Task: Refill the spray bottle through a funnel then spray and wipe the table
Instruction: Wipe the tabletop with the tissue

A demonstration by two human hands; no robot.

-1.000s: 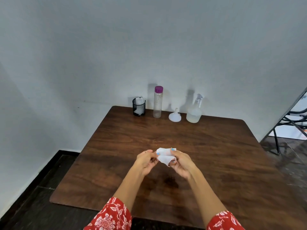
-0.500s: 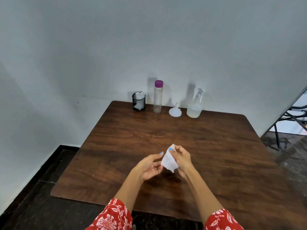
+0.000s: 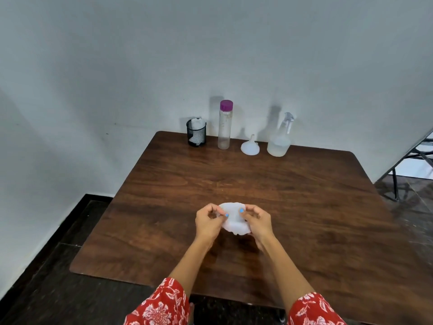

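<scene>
White soft wipe (image 3: 233, 219) pinched at both edges by left hand (image 3: 208, 222) and right hand (image 3: 256, 221) above the brown wooden worktop (image 3: 304, 207); fold it flat before wiping. Clear spray bottle (image 3: 280, 140) stands at 1 o'clock.

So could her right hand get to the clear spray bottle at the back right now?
Probably not at once: the right hand and left hand both grip the white tissue. The bare wooden table leaves the path to the clear spray bottle free.

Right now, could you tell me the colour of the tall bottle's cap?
Purple cap, seen in the head view.
</scene>
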